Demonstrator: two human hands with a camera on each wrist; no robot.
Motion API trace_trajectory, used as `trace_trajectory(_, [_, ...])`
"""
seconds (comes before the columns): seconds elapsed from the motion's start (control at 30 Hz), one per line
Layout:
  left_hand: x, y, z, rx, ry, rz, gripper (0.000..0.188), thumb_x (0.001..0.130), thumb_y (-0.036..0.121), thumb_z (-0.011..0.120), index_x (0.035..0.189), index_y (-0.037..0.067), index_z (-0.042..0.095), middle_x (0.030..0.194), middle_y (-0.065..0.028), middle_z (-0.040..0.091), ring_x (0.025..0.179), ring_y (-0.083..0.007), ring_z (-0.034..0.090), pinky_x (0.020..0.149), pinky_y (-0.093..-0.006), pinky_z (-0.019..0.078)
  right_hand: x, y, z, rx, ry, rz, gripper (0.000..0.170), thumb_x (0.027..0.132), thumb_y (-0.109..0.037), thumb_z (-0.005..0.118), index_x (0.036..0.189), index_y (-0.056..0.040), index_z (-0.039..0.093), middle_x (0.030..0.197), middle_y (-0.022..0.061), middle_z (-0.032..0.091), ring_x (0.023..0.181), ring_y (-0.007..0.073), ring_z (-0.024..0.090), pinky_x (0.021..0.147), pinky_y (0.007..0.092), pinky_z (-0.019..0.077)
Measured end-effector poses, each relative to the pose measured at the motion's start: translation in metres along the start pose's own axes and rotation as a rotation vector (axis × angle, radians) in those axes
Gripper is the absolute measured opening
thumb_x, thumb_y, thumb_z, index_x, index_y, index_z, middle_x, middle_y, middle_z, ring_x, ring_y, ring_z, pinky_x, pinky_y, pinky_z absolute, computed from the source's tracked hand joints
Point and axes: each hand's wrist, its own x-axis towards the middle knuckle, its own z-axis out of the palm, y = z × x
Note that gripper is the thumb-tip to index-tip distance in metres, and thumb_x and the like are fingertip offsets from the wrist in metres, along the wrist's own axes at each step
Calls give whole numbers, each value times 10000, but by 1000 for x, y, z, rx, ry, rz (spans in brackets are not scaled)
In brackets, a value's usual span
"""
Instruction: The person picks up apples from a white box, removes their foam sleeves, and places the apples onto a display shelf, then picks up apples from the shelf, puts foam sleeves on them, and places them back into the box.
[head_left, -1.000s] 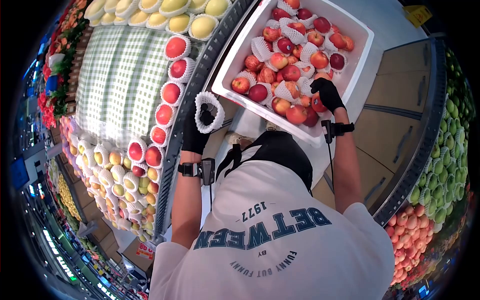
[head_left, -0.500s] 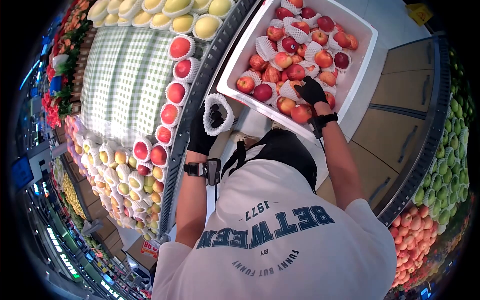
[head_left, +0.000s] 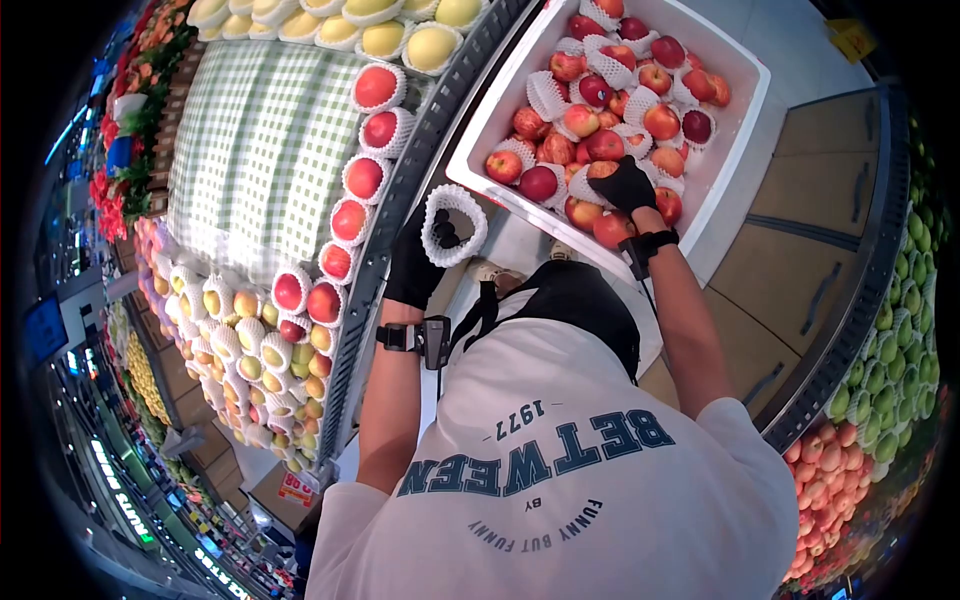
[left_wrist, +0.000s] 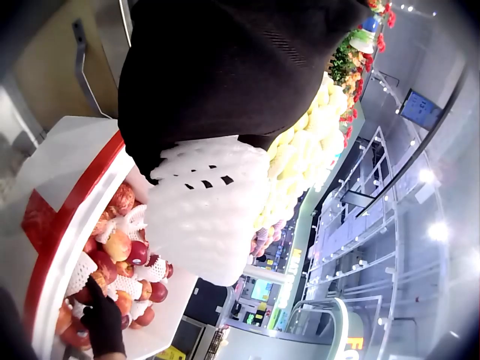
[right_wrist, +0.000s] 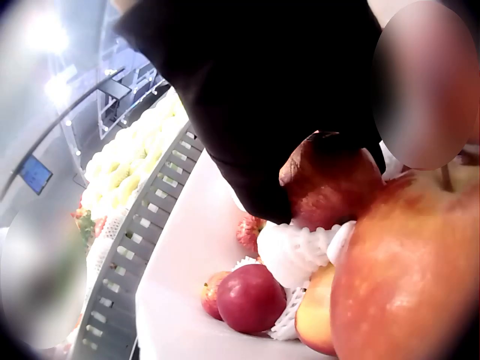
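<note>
My left hand [head_left: 410, 265], in a black glove, holds a white foam net sleeve [left_wrist: 206, 225] beside the display rack. The sleeve's mouth is spread wide, and dark fingertips show inside it. In the white foam box [head_left: 728, 190], my black-gloved right hand [head_left: 626, 187] reaches down among red apples. Its fingers curve round a red apple [right_wrist: 334, 191], largely covered by the glove in the right wrist view. Just below that apple lies a piece of white foam net [right_wrist: 292, 251]. A dark red apple [right_wrist: 251, 298] and a larger orange-red apple [right_wrist: 409, 277] are close by.
Left of the box runs a rack edge [head_left: 395, 215] with a row of netted red apples [head_left: 363, 178] beside a green checked cloth [head_left: 270, 150]. Yellow fruit [head_left: 383, 40] lines its far end. Cabinets [head_left: 810, 220] stand on the right, near green fruit [head_left: 880, 400].
My right hand has shifted left and nearer the middle of the box's front, its fingers now round an apple. The left hand keeps the foam net sleeve, and the whole view has drifted slightly.
</note>
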Motion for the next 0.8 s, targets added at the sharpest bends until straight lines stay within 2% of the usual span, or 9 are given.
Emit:
trace_trajectory(0.1, [0,1,6,78,40,40,252,938,137,580,1168,33,580,919,-7,598,787,-93,572,669,-239,489,-8,-4,-17,78,60,-27,846,615,-500,794,1212,15,488,1100,241,631,1021,375,626,864,430,515])
trace_trajectory(0.2, [11,-5,4,-654,80,-275,248,952,198,562,1144,42,586,898,-9,593,714,-93,544,615,-230,466,-21,-11,-37,210,245,-221,813,588,-419,845,1195,13,519,1063,224,641,981,386,630,854,423,520])
trace_trajectory(0.3, [14,3,9,-560,42,-282,305,961,251,543,1177,39,584,823,-11,579,655,-75,527,546,-220,426,-10,1,-36,285,397,-425,807,615,-371,857,1229,20,508,1029,177,656,962,356,637,841,399,525])
trace_trajectory(0.4, [11,17,19,-401,65,-271,289,960,258,545,1132,38,620,791,8,581,616,-61,521,502,-208,392,-9,-4,-43,568,314,-503,728,689,-298,836,1255,13,500,1003,119,653,858,265,655,765,348,537])
trace_trajectory(0.5, [15,25,29,-300,71,-364,269,950,249,564,1079,34,659,803,18,599,569,-43,492,466,-203,364,-42,-40,-82,1072,-170,-229,605,765,-228,784,1253,-5,503,993,85,635,751,172,646,691,294,530])
trace_trajectory(0.53, [14,31,32,-185,34,-311,246,939,214,579,1049,18,679,867,-18,644,654,-67,559,551,-214,443,-45,-43,-82,1156,-230,-228,572,784,-210,765,1252,-9,504,992,80,632,725,156,639,675,282,525])
trace_trajectory(0.63, [17,46,53,-147,4,-230,235,932,138,557,1098,6,657,999,-43,660,836,-106,620,720,-242,502,-57,-55,-86,1367,-382,-235,487,830,-174,715,1243,-18,509,991,68,626,677,129,624,646,260,516])
trace_trajectory(0.67, [21,45,50,-58,-75,-228,288,905,76,576,1179,-7,609,1100,-73,652,999,-149,618,868,-277,498,-62,-61,-88,1410,-413,-242,467,839,-172,704,1236,-19,513,990,66,627,680,132,624,647,262,517])
trace_trajectory(0.8, [30,59,63,-9,-220,-44,501,878,21,598,1354,13,445,1228,-104,603,1032,-140,597,881,-274,500,-73,-79,-89,1571,-550,-247,467,853,-169,688,1253,-13,503,1004,63,627,717,133,629,654,264,519])
